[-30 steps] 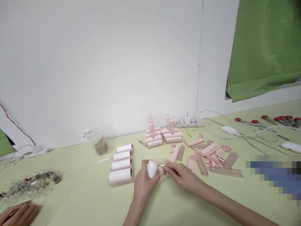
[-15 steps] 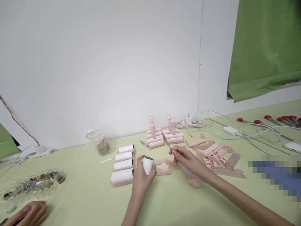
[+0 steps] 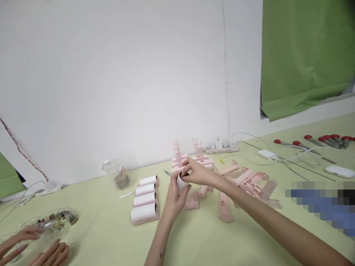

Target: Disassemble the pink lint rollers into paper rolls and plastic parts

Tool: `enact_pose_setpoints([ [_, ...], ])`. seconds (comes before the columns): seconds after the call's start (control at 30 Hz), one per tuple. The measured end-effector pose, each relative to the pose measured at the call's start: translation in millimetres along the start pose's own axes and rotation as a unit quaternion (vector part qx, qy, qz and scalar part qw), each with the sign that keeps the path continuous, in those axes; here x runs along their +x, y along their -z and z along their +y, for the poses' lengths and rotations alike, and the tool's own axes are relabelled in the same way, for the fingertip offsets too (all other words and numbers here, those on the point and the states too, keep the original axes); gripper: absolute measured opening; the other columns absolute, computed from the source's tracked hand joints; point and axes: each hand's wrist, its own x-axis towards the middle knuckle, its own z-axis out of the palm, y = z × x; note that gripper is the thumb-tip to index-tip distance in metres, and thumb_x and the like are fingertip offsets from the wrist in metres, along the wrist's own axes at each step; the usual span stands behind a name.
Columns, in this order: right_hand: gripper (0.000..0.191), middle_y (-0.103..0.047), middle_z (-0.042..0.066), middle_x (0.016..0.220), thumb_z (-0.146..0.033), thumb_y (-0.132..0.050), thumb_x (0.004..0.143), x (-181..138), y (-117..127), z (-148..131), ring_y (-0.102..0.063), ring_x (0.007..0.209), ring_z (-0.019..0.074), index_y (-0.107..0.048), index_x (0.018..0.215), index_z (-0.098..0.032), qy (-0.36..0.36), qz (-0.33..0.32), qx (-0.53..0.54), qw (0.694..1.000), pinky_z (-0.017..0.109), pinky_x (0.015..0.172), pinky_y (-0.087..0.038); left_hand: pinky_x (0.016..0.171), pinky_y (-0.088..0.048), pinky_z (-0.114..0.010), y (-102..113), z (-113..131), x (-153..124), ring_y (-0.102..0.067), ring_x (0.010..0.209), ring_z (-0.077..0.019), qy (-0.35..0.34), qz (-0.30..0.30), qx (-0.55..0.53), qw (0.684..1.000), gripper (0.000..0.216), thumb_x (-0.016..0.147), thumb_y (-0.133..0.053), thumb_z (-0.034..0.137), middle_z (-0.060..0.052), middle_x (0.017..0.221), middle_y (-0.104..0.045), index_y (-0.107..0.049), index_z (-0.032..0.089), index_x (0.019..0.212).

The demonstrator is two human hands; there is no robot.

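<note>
My left hand [image 3: 174,201] holds a small white paper roll [image 3: 181,181] upright above the pale green table [image 3: 111,236]. My right hand [image 3: 200,173] reaches over it, with its fingers at the roll's open top end. Whether it holds anything there is hidden by the fingers. A pink holder part [image 3: 192,202] lies on the table just below both hands. A row of several white rolls in pink trays [image 3: 144,200] lies to the left of my left hand.
Finished pink rollers [image 3: 177,162] stand at the back by a power strip [image 3: 222,149]. Loose pink handles and covers [image 3: 249,181] lie on the right. A plastic bag [image 3: 118,173] sits at the back left. Another person's hands [image 3: 36,247] work at small jars [image 3: 55,218]. Red-handled tools [image 3: 324,141] lie far right.
My right hand has come back from the loose pink parts to the top of the roll. My left hand has raised the roll a little. The view has shifted right.
</note>
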Motion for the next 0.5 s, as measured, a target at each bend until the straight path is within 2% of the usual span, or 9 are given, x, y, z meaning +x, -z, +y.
enact_pose_setpoints([
  [0.07, 0.012, -0.057, 0.003, 0.089, -0.017, -0.058, 0.068, 3, 1, 1, -0.055, 0.086, 0.0210, -0.065, 0.059, -0.012, 0.006, -0.019, 0.008, 1.000, 0.026, 0.072, -0.043, 0.093, -0.035, -0.029, 0, -5, -2, -0.043, 0.109, -0.0157, 0.018, 0.000, 0.011, 1.000, 0.037, 0.081, -0.045, 0.024, -0.006, 0.115, -0.045, -0.030, 0.022, 0.114],
  [0.13, 0.014, -0.058, 0.002, 0.094, -0.025, -0.058, 0.072, 2, 8, 0, -0.052, 0.096, 0.0214, -0.065, 0.065, -0.014, 0.014, -0.001, 0.023, 1.000, 0.029, 0.080, -0.041, 0.092, -0.036, -0.029, 2, -9, -4, -0.044, 0.108, -0.0159, 0.026, 0.020, 0.046, 0.998, 0.037, 0.082, -0.043, 0.026, -0.007, 0.116, -0.045, -0.029, 0.021, 0.115],
  [0.23, 0.023, -0.057, 0.005, 0.098, -0.036, -0.046, 0.085, -7, 27, -7, -0.052, 0.097, 0.0182, -0.058, 0.085, -0.016, 0.015, 0.097, 0.058, 0.994, 0.031, 0.084, -0.040, 0.093, -0.034, -0.030, 8, -9, -4, -0.044, 0.108, -0.0168, 0.019, 0.034, 0.100, 0.994, 0.037, 0.082, -0.042, 0.026, -0.008, 0.115, -0.046, -0.029, 0.019, 0.116],
  [0.3, 0.022, -0.058, 0.004, 0.092, -0.037, -0.042, 0.088, -18, 42, -13, -0.054, 0.091, 0.0162, -0.051, 0.090, -0.017, 0.026, 0.194, 0.099, 0.976, 0.029, 0.081, -0.042, 0.094, -0.032, -0.030, 12, -6, -1, -0.044, 0.109, -0.0173, 0.004, 0.010, 0.123, 0.992, 0.040, 0.080, -0.043, 0.023, -0.008, 0.116, -0.046, -0.031, 0.019, 0.117],
  [0.37, 0.018, -0.056, 0.002, 0.081, -0.037, -0.044, 0.087, -31, 57, -21, -0.056, 0.079, 0.0138, -0.048, 0.089, -0.019, 0.049, 0.256, 0.161, 0.952, 0.026, 0.076, -0.044, 0.094, -0.032, -0.031, 14, -4, 3, -0.044, 0.108, -0.0183, -0.014, -0.037, 0.155, 0.987, 0.044, 0.076, -0.045, 0.018, -0.006, 0.114, -0.048, -0.034, 0.021, 0.118],
  [0.43, 0.019, -0.048, -0.001, 0.065, -0.038, -0.045, 0.085, -46, 69, -29, -0.050, 0.056, 0.0101, -0.048, 0.080, -0.021, 0.066, 0.224, 0.222, 0.947, 0.022, 0.058, -0.045, 0.090, -0.035, -0.034, 12, -6, 5, -0.046, 0.103, -0.0207, -0.021, -0.089, 0.193, 0.977, 0.050, 0.070, -0.047, 0.015, -0.005, 0.112, -0.050, -0.037, 0.023, 0.119],
  [0.5, 0.030, -0.037, -0.003, 0.051, -0.046, -0.043, 0.082, -64, 76, -34, -0.037, 0.039, 0.0077, -0.046, 0.067, -0.020, 0.056, 0.179, 0.187, 0.964, 0.021, 0.041, -0.038, 0.086, -0.037, -0.038, 7, -12, 6, -0.048, 0.099, -0.0239, -0.014, -0.135, 0.230, 0.964, 0.052, 0.068, -0.050, 0.018, -0.006, 0.110, -0.051, -0.040, 0.024, 0.119],
])
